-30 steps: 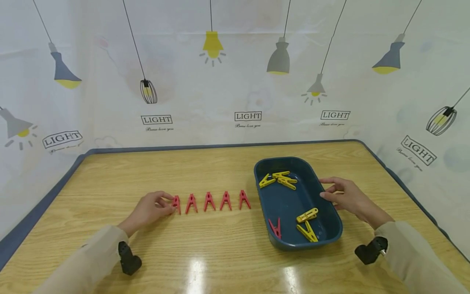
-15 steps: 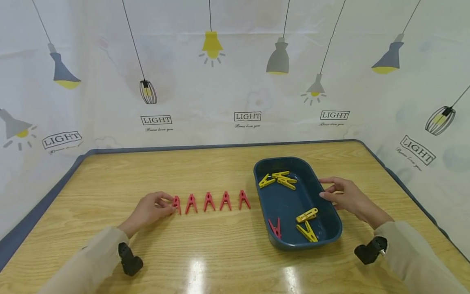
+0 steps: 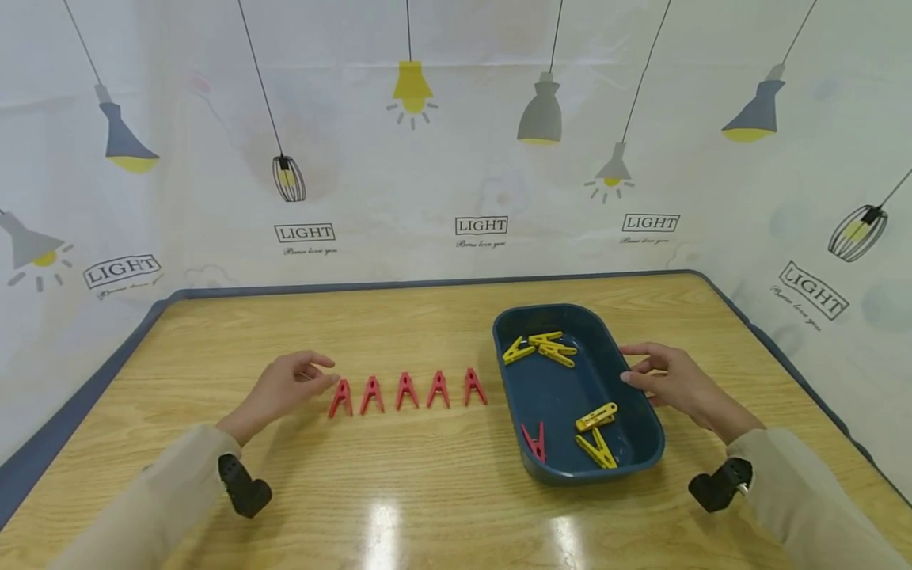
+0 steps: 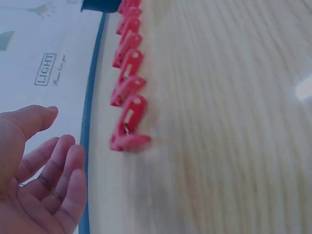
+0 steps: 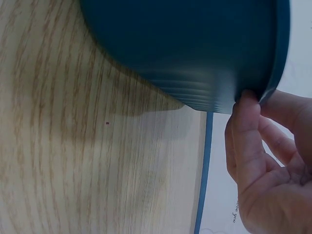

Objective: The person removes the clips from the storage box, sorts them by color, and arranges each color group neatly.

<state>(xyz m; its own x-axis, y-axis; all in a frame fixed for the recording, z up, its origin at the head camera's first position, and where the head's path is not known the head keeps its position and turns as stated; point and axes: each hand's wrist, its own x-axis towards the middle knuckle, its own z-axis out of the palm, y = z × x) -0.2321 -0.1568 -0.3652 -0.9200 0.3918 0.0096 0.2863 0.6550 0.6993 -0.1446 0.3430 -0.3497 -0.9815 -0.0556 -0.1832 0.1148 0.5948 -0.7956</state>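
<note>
Several red clothespins [image 3: 404, 389] lie in a row on the wooden table, their legs spread toward the person. By the leftmost clothespin [image 3: 342, 398], the left hand [image 3: 281, 388] hovers with loosely bent fingers and nothing between them. In the left wrist view, a gap shows between that hand [image 4: 46, 170] and the nearest red clothespin [image 4: 130, 117]. The right hand [image 3: 677, 384] grips the right rim of a dark blue plastic bin [image 3: 552, 396]. The right wrist view shows fingers [image 5: 247, 126] against the outside of the bin [image 5: 195, 44], under its rim; the thumb is partly hidden.
Inside the bin lie several yellow clothespins [image 3: 545, 348] and one red clothespin [image 3: 536, 443]. The wooden table [image 3: 285, 324] has a dark blue edge, with a lamp-printed sheet [image 3: 399, 174] behind and at the sides.
The left hand has let go of the leftmost red clothespin and moved slightly up and left. The right hand and the bin have stayed in place.
</note>
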